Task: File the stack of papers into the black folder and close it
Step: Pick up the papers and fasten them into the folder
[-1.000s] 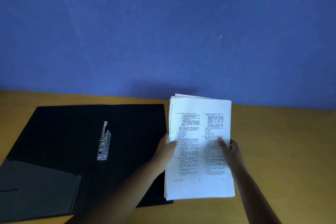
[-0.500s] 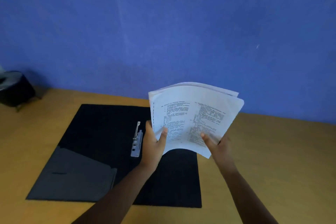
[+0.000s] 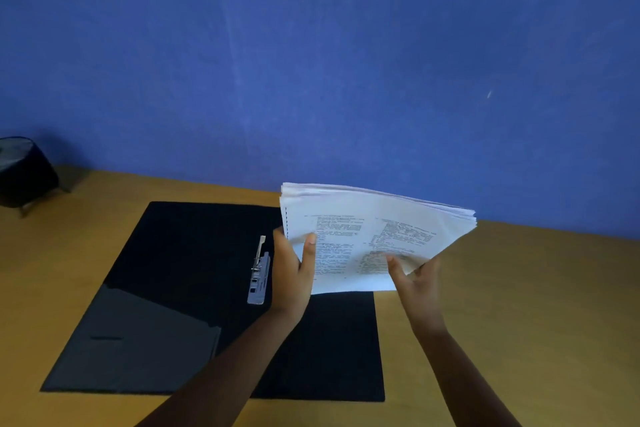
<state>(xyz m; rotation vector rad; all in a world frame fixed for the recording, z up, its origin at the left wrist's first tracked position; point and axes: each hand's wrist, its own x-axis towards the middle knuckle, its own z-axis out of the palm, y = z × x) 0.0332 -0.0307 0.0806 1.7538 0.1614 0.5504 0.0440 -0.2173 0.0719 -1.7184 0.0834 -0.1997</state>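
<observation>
A person held the papers (image 3: pixel 363 236) up off the desk (image 3: pixel 519 305), above the right half of the open folder (image 3: pixel 194 253). The left hand (image 3: pixel 294 274) pinched the stack's left edge, thumb on the printed face and fingers behind. The right hand (image 3: pixel 415 277) pinched the lower right corner the same way.

The stack was thick and loose, and its far edges were fanned unevenly. Held only at two points, the sheets seemed likely to slide apart or spill onto the desk if either grip eased. A row of small holes ran down the left margin. If the sheets stayed uneven, those holes would probably not line up for binding.

The metal clip (image 3: pixel 259 276) lay at the folder's spine, just left of the left hand, its lever raised. A dark pocket (image 3: pixel 138 340) sat on the folder's left flap. A dark round object (image 3: pixel 24 173) stood far off at the desk's back left. Nothing lay between the papers and the clip.
</observation>
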